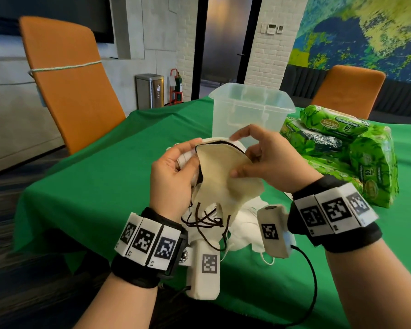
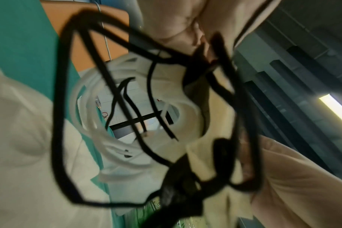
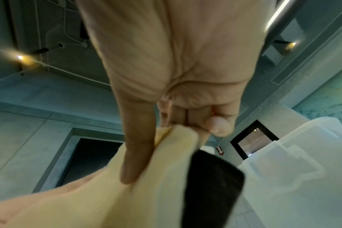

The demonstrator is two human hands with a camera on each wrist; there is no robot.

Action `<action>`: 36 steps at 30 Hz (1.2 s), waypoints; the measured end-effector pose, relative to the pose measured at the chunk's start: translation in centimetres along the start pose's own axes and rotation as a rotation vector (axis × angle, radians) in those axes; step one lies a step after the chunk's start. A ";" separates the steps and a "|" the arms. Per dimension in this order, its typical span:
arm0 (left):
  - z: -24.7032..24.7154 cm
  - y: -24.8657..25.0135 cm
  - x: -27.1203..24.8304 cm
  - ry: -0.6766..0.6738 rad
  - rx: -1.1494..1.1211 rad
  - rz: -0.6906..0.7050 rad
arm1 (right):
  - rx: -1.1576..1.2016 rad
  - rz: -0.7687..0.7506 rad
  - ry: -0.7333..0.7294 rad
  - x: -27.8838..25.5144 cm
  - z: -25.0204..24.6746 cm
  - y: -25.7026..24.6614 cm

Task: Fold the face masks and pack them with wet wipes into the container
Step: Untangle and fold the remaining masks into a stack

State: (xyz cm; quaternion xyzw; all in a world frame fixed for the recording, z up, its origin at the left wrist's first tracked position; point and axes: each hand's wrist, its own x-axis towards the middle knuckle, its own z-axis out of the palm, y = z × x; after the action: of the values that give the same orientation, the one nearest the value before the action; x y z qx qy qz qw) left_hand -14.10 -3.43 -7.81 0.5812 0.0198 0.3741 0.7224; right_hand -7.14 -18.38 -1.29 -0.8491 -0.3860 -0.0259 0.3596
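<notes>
Both hands pinch a beige mask (image 1: 226,172) above the near table edge.
Left hand (image 1: 173,176) and right hand (image 1: 268,160) clamp it; dangling black ear loops (image 1: 207,222) could snag the white masks (image 1: 244,229) below.

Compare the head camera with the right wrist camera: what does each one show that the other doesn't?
Only the head view shows the left hand, the green wet wipe packs, the white masks on the green tablecloth and two orange chairs. Only the right wrist view shows the ceiling lights and the right thumb pressed along the fabric. Both show the right hand pinching the beige face mask and the clear plastic container.
</notes>
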 end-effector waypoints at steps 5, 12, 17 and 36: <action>0.2 -0.1 -0.2 -0.022 -0.005 -0.012 | -0.007 0.011 0.067 0.4 0.7 0.3; 0.1 0.1 -0.4 -0.063 0.009 0.005 | -0.042 0.024 0.119 0.6 0.8 0.8; -0.5 -0.3 -0.1 -0.036 0.065 0.064 | -0.073 0.028 0.124 0.1 0.2 0.9; -0.4 0.1 0.0 -0.087 0.153 0.078 | 0.420 0.109 -0.087 -0.9 -0.9 -1.5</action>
State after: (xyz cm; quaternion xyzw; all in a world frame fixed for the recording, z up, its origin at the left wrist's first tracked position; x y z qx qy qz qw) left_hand -14.36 -3.11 -7.89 0.6508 -0.0055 0.3736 0.6610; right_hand -8.59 -18.85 -0.01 -0.7757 -0.3515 0.1113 0.5122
